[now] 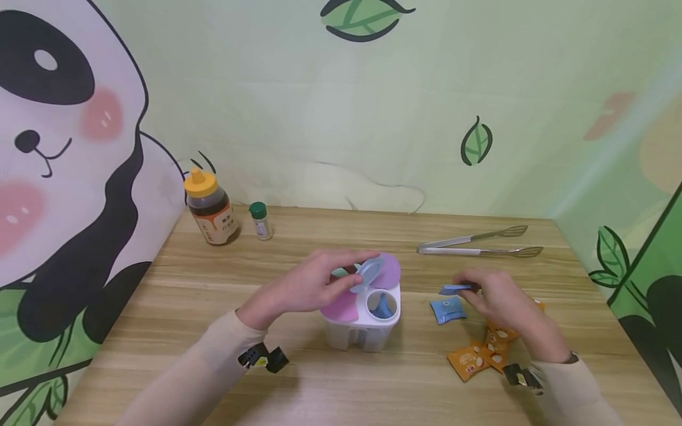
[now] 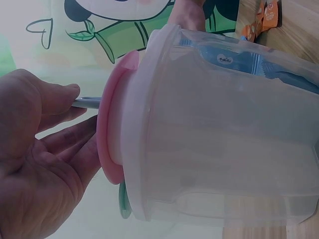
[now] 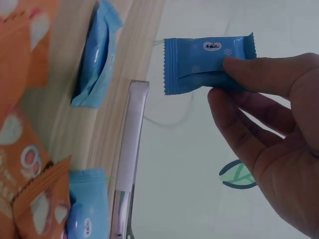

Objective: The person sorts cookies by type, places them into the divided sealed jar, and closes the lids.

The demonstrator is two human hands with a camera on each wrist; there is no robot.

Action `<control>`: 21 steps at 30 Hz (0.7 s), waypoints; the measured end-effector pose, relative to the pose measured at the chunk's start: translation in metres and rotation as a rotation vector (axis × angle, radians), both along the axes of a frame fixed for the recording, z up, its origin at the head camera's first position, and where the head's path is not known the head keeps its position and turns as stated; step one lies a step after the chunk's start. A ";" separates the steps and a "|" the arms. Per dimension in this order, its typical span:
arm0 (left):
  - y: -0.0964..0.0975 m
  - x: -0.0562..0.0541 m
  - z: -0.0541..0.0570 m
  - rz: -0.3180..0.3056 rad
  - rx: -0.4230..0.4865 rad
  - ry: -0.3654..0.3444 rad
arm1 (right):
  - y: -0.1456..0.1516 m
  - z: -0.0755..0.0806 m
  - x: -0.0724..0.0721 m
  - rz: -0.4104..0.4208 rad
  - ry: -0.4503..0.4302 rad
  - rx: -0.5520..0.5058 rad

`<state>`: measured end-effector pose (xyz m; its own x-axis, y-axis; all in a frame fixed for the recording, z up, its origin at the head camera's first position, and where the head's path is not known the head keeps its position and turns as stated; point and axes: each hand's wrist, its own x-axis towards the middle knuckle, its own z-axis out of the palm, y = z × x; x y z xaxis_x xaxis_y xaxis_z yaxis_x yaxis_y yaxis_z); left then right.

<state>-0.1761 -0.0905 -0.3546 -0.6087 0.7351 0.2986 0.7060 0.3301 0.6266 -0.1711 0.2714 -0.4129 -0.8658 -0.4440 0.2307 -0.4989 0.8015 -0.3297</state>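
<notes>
Walls [image 1: 277, 106] were leaf-printed. A lid [image 1: 370, 272] was pinched by the left grip [image 1: 314, 281], a packet [image 3: 197, 62] by the right grip [image 1: 498, 296].

Head view: the jar label [image 1: 218, 223] at nine o'clock is too small to read; the right hand [image 1: 498, 296] partly covers orange packets [image 1: 470, 360] at four. Left wrist: the cloudy container [image 2: 214, 139] blurs blue packets [image 2: 239, 60] at two. Right wrist: the edge crops orange packets at nine.

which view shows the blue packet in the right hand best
The right wrist view: the packet is large and broadside, its logo clear, pinched in the right hand. The head view shows it small and nearly edge-on; in the left wrist view it can't be made out.
</notes>
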 end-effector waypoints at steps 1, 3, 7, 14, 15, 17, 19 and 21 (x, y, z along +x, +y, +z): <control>0.000 0.000 0.000 -0.001 0.001 -0.001 | -0.001 0.000 0.000 0.008 0.008 -0.009; 0.000 0.000 0.000 -0.003 0.000 0.003 | -0.003 0.001 0.001 0.029 0.025 -0.031; 0.001 0.000 0.000 -0.009 0.007 0.002 | -0.006 0.004 0.003 0.067 0.084 -0.060; 0.001 0.000 -0.001 -0.011 0.014 -0.003 | -0.012 0.009 0.006 0.128 0.193 -0.127; 0.001 0.000 0.000 -0.010 0.014 -0.003 | -0.013 0.010 0.007 0.136 0.204 -0.139; 0.001 0.000 0.000 -0.011 0.015 -0.003 | -0.014 0.012 0.008 0.150 0.222 -0.162; 0.001 0.000 0.000 -0.010 0.013 -0.004 | -0.015 0.015 0.009 0.162 0.236 -0.184; 0.001 0.000 0.000 -0.009 0.012 -0.008 | -0.017 0.017 0.010 0.170 0.247 -0.202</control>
<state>-0.1764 -0.0897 -0.3546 -0.6042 0.7370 0.3030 0.7042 0.3158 0.6359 -0.1615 0.2546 -0.3956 -0.6907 -0.5006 0.5219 -0.7037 0.6314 -0.3258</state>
